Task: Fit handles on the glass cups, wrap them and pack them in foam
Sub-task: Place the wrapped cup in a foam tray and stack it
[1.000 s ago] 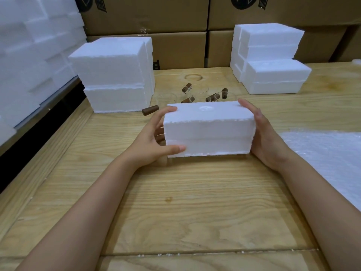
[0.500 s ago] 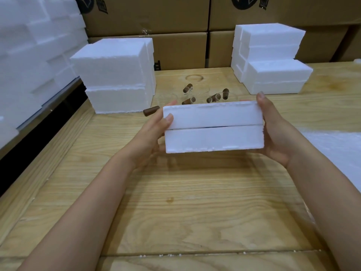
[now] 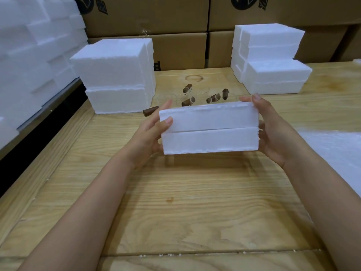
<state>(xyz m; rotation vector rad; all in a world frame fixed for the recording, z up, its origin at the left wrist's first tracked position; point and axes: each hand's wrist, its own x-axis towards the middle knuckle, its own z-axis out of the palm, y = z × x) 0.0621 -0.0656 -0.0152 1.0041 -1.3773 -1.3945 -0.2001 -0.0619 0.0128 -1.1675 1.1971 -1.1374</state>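
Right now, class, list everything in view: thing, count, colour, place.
foam box: one, white, two closed halves, held up, centre
left foam stack: one, white, back left
right foam stack: one, white, back right
foam blocks: many, white, far left wall
handles: five, brown, behind held box, one loose
glass cups: count unclear, clear, among handles
cardboard boxes: several, brown, at back
wrap sheet: one, white, far right
table: one, light wood, underneath
left hand: one, grips box's left end
right hand: one, grips box's right end

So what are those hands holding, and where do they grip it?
A two-piece foam block: the left hand grips its left end, the right hand its right end.
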